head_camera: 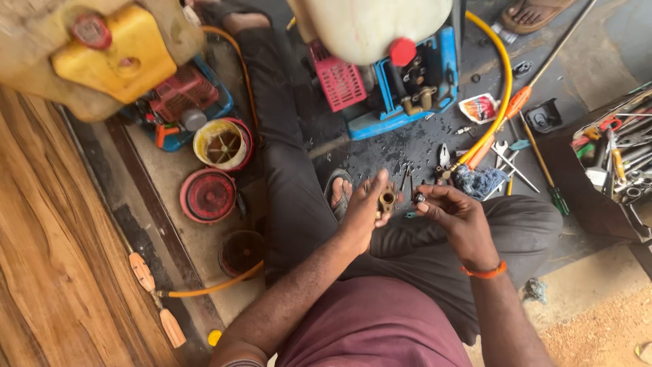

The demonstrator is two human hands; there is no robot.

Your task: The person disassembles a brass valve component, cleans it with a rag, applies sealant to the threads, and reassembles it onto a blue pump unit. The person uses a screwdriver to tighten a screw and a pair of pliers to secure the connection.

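A small brass fitting (386, 200), short and tube-shaped with its open end facing up, sits upright above the lap. Just beside it, a tiny dark metal part (419, 198), too small to make out.

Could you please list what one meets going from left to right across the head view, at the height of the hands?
Wooden board → red round cover → left hand with a brass fitting → right hand → tool tray.

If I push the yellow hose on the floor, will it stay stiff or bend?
The yellow hose already lies in a wide curve around the blue machine, so it probably flexes rather than staying rigid. It looks smooth, so it may slide and spring back somewhat.
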